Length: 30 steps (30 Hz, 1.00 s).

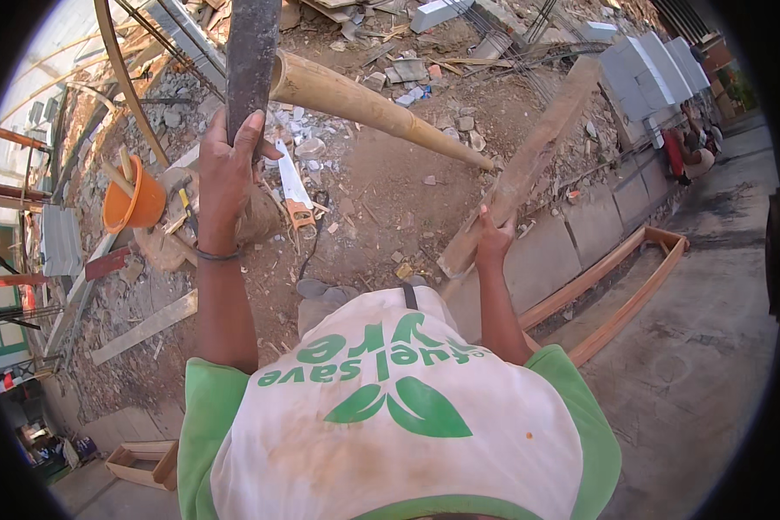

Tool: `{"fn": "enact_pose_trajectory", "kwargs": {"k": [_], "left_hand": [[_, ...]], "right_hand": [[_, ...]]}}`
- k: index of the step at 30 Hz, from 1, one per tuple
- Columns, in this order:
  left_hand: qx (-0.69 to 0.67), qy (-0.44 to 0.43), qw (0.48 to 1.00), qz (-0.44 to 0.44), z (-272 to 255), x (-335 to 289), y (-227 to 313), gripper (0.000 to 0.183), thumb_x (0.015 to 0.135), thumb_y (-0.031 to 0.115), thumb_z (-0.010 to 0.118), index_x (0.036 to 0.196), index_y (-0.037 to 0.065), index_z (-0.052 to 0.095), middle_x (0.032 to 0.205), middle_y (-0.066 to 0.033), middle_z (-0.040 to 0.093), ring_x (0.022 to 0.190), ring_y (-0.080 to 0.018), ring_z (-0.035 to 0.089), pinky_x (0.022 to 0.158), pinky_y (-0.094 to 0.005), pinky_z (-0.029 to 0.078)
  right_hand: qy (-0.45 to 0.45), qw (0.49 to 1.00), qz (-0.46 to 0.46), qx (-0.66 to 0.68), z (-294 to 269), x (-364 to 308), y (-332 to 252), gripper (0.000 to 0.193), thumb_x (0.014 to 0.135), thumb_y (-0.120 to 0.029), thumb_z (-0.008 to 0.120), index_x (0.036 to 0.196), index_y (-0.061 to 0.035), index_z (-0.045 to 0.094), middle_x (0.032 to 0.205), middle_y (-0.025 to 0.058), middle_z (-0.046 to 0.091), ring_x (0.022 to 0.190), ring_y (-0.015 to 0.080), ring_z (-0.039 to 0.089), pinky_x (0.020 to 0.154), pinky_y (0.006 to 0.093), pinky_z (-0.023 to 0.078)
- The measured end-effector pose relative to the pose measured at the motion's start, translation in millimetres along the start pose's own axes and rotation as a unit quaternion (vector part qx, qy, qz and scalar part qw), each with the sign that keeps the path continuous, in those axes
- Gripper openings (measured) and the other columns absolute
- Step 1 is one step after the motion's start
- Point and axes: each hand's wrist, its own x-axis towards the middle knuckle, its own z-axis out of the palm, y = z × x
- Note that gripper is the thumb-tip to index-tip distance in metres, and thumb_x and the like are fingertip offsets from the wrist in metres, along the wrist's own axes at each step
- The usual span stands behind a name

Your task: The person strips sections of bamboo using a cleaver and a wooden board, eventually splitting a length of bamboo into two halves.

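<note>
My left hand is raised and closed round the lower part of a dark, weathered board, which runs up out of the view. Lower and to the right, my right hand grips the edge of a brown wooden plank that slants away to the upper right. Between them a thick bamboo pole leans across, its open end near the dark board. A handsaw with an orange handle lies on the dirt beside my left wrist.
On the left stands an orange bucket with wooden handles sticking out. Rubble and bent rods lie ahead. Grey blocks are stacked at the far right near another person. A long wooden frame rests on the concrete at right.
</note>
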Motion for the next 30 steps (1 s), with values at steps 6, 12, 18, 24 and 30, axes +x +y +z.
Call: {"fn": "enact_pose_trajectory", "kwargs": {"k": [6,12,18,24,30], "left_hand": [[-0.034,-0.03,0.986,0.16,71.0,28.6,88.7,0.034,0.092,0.033,0.058,0.111,0.004,0.057,0.067,-0.0031,0.064,0.052,-0.0054,0.055,0.043,-0.0198,0.037],[-0.042,-0.036,0.984,0.172,137.1,8.3,153.4,0.032,0.092,0.015,0.054,0.119,-0.003,0.053,0.078,-0.0073,0.061,0.068,-0.0121,0.062,0.059,-0.0273,0.05],[-0.149,-0.07,0.968,0.192,167.5,22.6,171.8,0.036,0.091,0.027,0.061,0.113,0.0,0.055,0.078,-0.0034,0.061,0.058,-0.0072,0.061,0.039,-0.0177,0.038],[-0.215,-0.134,0.951,0.176,191.3,11.0,181.1,0.038,0.089,0.023,0.064,0.117,0.0,0.051,0.086,-0.0031,0.06,0.061,-0.0084,0.062,0.039,-0.0172,0.038],[-0.177,-0.164,0.936,0.255,202.2,-12.3,198.2,0.046,0.088,0.024,0.062,0.125,0.001,0.047,0.09,-0.0064,0.064,0.057,-0.0091,0.064,0.044,-0.0202,0.044]], "right_hand": [[-0.104,0.969,0.081,0.211,-46.3,11.5,-32.0,0.051,0.081,-0.004,0.065,0.126,0.0001,0.042,0.103,0.0118,0.059,0.085,0.0274,0.063,0.071,0.0393,0.055],[-0.171,0.9,0.312,0.251,-116.0,3.0,13.2,0.047,0.084,-0.003,0.061,0.126,0.0023,0.041,0.106,0.0133,0.057,0.084,0.0272,0.064,0.069,0.0403,0.056],[-0.098,0.973,0.048,0.204,-99.2,23.9,-55.0,0.064,0.08,-0.003,0.065,0.136,0.004,0.035,0.116,0.0146,0.055,0.098,0.025,0.06,0.085,0.0358,0.05],[-0.27,0.909,-0.014,0.318,-60.0,103.1,-180.5,0.064,0.074,-0.004,0.072,0.129,0.0048,0.042,0.117,0.0138,0.055,0.098,0.0195,0.059,0.089,0.0312,0.047],[-0.327,0.861,-0.128,0.369,-57.8,113.9,-239.6,0.057,0.072,-0.006,0.072,0.121,0.0031,0.045,0.105,0.0112,0.057,0.093,0.0208,0.06,0.084,0.0344,0.05]]}}
